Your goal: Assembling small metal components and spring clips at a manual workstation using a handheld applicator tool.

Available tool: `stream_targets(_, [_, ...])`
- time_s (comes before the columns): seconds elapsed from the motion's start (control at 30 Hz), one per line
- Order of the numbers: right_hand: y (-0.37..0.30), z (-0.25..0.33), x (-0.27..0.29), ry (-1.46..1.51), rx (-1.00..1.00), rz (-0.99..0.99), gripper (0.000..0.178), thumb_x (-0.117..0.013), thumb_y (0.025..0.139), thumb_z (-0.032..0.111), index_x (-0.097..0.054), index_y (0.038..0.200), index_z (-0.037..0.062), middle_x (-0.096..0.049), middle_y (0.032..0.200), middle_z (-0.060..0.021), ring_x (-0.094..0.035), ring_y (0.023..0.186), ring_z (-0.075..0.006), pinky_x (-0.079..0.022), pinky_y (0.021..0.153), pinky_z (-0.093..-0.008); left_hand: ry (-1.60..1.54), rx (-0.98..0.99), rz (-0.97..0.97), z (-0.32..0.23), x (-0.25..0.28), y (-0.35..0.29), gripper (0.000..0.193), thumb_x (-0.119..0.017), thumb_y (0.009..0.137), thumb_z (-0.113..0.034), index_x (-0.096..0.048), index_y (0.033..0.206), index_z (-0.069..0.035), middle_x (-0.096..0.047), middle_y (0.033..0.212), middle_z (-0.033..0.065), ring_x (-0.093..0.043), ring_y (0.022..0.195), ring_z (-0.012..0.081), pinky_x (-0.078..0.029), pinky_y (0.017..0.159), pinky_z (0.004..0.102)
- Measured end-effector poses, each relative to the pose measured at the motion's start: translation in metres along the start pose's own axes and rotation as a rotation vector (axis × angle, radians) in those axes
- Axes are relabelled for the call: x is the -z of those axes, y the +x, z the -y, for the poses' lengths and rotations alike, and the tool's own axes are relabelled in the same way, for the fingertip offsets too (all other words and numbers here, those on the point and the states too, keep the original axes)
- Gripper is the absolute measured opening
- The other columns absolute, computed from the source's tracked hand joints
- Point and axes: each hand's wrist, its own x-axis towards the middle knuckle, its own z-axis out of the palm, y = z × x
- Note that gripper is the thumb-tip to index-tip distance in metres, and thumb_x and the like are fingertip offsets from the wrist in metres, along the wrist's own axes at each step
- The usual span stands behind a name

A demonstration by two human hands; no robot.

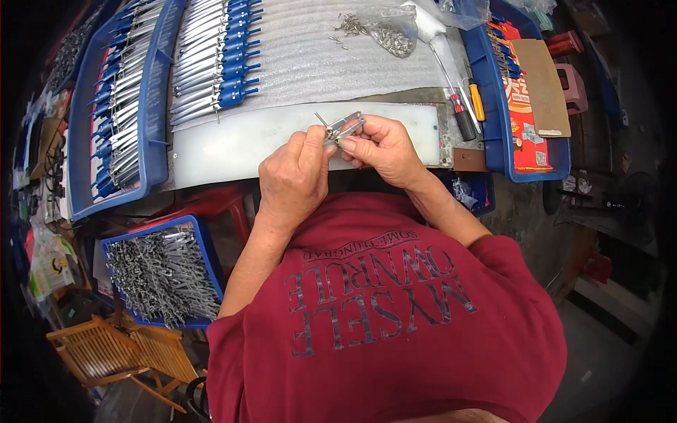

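Over open board (229,146) edge, hands (293,173) (388,151) hold metal piece (342,130)

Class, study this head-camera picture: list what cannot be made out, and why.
Head view: gripped sections of the small metal part, hidden by the fingers of the left hand and right hand.
Head view: what lies directly under the cardboard sheet, which covers it.
Head view: fine details of the loose pin-like pieces, too small.
Head view: the far end of the row of blue-and-silver pieces, cut off by the upper edge.
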Motion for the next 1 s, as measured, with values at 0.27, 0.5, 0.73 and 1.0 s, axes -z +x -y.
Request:
stream_targets(0.27, [0.0,-0.002,-0.006,0.058,0.009,-0.077,0.012,-0.055,0.078,0.012,-0.055,0.084,0.002,-0.053,0.067,-0.0002,-0.045,0.053,-0.0036,-0.037,0.048,-0.0153,0.054,0.007,0.005,-0.002,-0.001,0.001,0.022,-0.056,0.072,-0.009,-0.047,0.09,-0.002,-0.043,0.062,0.0078,-0.049,0.047,0.022,-0.039,0.041,0.0315])
stream_targets(0.5, [0.0,-0.005,-0.014,0.118,0.086,-0.129,0.009,-0.056,0.077,0.009,-0.054,0.082,0.0017,-0.053,0.066,0.0002,-0.044,0.053,-0.0034,-0.037,0.047,-0.0155,0.041,0.007,-0.002,-0.004,0.0,0.002,0.022,-0.055,0.072,-0.009,-0.047,0.091,-0.002,-0.043,0.062,0.0079,-0.049,0.048,0.0222,-0.039,0.041,0.0315])
stream_targets(0.73, [-0.002,-0.009,-0.016,0.098,0.179,-0.16,0.007,-0.056,0.075,0.005,-0.053,0.081,0.002,-0.052,0.067,0.0012,-0.044,0.056,-0.0033,-0.036,0.049,-0.0158,-0.023,0.009,-0.027,-0.007,0.0,0.001,0.023,-0.055,0.072,-0.008,-0.047,0.092,-0.002,-0.044,0.063,0.0086,-0.049,0.048,0.023,-0.039,0.041,0.0314])
stream_targets(1.0, [-0.006,-0.006,-0.012,0.011,0.238,-0.138,0.007,-0.055,0.073,0.003,-0.053,0.079,0.0024,-0.051,0.07,0.0022,-0.043,0.062,-0.003,-0.037,0.056,-0.0164,-0.085,-0.038,-0.082,-0.008,-0.003,-0.001,0.025,-0.055,0.072,-0.008,-0.047,0.095,-0.001,-0.044,0.063,0.0092,-0.048,0.047,0.0231,-0.038,0.04,0.0308])
